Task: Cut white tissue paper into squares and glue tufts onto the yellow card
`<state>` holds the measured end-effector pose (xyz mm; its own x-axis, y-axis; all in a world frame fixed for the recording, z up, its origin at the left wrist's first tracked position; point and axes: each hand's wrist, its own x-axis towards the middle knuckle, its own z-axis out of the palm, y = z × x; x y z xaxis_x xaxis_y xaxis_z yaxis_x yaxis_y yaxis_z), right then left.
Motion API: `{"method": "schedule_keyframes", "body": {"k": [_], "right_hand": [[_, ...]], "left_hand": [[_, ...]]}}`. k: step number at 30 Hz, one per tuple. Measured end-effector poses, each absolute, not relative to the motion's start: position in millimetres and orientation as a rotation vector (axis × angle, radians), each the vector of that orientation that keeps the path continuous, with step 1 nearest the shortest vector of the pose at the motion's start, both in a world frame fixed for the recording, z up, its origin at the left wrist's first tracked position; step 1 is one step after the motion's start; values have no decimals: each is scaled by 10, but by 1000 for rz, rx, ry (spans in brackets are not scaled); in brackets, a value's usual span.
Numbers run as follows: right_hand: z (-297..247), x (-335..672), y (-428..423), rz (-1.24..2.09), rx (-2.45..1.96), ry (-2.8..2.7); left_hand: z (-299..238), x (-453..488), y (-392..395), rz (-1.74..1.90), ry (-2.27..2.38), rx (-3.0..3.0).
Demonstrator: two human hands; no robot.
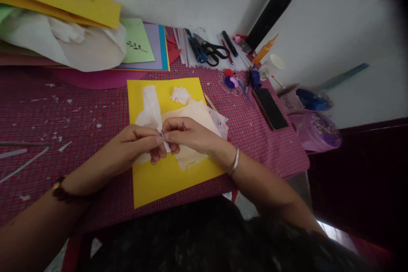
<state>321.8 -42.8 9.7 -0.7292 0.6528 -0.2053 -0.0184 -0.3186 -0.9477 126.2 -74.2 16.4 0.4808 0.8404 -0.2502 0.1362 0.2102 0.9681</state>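
My left hand and my right hand meet fingertip to fingertip over a yellow sheet of card. Both pinch a strip of thin white tissue paper that runs up from the fingers across the card. Under my right hand lies a cream sheet of tissue, partly hidden by the hand. A small crumpled white tissue ball rests on the card above my hands.
A red checked cloth with paper scraps covers the table. Coloured card sheets and white paper pile up at the back left. Scissors, pens, a glue bottle, a paint palette, a phone and a pink bag sit right.
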Motion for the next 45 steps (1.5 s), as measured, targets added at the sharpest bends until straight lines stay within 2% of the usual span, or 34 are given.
{"method": "schedule_keyframes", "body": {"k": [18, 45], "right_hand": [[120, 3273, -387, 2025, -940, -1716], [130, 3282, -399, 2015, -951, -1764]], "left_hand": [[192, 1322, -745, 504, 1143, 1610], [229, 1343, -734, 435, 1157, 1664]]}}
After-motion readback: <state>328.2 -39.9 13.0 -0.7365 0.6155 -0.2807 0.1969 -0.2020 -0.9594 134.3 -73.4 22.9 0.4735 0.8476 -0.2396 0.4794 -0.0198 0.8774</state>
